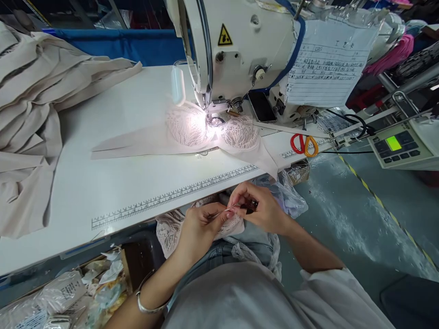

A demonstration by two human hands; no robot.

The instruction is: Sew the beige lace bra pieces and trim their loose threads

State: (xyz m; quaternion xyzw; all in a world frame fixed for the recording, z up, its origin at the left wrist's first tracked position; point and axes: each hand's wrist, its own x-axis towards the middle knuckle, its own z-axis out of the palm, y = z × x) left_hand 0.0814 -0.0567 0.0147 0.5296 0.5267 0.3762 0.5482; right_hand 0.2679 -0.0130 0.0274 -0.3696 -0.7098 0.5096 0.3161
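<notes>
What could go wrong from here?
The lace piece, pinched by the left hand and right hand over the lap, might slip if released. The garment under the machine reaches the front edge of the table; a hand could drag it. The scissors lie near that edge and might get knocked off.

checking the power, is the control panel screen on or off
On: the control panel has its screen glowing yellow-green.
</notes>
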